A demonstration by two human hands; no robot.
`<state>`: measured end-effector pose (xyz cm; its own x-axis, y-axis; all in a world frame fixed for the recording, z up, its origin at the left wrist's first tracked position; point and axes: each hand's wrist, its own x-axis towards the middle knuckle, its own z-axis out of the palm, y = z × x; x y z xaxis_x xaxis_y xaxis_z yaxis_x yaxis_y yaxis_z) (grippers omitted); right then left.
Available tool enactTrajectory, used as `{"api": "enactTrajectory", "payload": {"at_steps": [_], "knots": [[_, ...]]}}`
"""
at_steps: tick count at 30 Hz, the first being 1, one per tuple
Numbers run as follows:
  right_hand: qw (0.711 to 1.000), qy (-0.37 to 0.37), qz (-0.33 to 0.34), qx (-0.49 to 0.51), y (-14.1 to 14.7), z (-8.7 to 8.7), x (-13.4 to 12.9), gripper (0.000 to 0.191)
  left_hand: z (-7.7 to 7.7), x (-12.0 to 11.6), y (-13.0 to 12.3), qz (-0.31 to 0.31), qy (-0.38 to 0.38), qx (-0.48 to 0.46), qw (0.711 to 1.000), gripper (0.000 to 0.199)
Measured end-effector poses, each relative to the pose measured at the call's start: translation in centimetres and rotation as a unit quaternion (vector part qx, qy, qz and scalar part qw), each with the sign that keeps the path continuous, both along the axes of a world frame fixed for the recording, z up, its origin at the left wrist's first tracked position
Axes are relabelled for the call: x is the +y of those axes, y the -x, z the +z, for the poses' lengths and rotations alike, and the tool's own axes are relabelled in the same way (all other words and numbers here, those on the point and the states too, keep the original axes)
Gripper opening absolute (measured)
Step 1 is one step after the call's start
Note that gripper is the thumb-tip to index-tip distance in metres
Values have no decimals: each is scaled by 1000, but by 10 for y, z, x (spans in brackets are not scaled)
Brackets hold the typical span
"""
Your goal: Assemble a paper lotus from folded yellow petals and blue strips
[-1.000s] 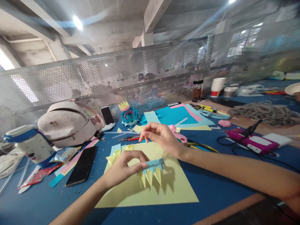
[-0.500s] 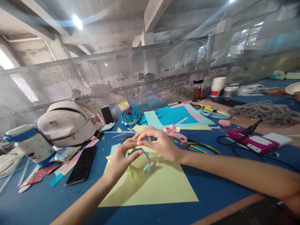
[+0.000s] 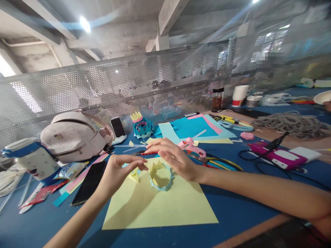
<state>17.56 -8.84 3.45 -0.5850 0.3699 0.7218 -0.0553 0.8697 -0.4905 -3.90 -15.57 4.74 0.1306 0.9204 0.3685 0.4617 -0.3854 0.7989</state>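
A small ring of folded paper point(image 3: 162, 187), light blue below with yellow points, rests on a yellow paper sheet point(image 3: 160, 210). Its far right side sits close under my right hand point(image 3: 178, 160), whose fingers stretch out flat to the left above the ring, gripping nothing. To the left of the ring, my left hand point(image 3: 121, 168) hovers with its fingers loosely bent and the thumb apart from them. Directly below its fingertips lies a folded yellow paper piece point(image 3: 134, 176), partly hidden; no object shows between the fingers.
Behind my right hand lie a pink glue gun point(image 3: 192, 148) and scissors point(image 3: 201, 159). A black phone point(image 3: 89, 182), a backpack point(image 3: 73, 134) and a jug point(image 3: 37, 160) stand or lie left. Farther back are a blue paper crown point(image 3: 143, 129) and coloured sheets point(image 3: 192, 126).
My hands, earlier together over the paper ring, have parted. The left hand has moved left, and the ring now shows between them. The yellow sheet's near left corner has shifted slightly left.
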Motion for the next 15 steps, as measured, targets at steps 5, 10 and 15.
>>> {"api": "enactTrajectory", "payload": {"at_steps": [5,10,15], "knots": [[1000,25,-4,-3,2,2,1,29,32,-44,28,-362,315,162,862,28],[994,46,-26,-94,6,6,-1,26,34,-35,80,-194,111,272,936,54],[957,9,-52,-287,-3,13,1,18,8,-1,82,44,-46,275,959,49]]}}
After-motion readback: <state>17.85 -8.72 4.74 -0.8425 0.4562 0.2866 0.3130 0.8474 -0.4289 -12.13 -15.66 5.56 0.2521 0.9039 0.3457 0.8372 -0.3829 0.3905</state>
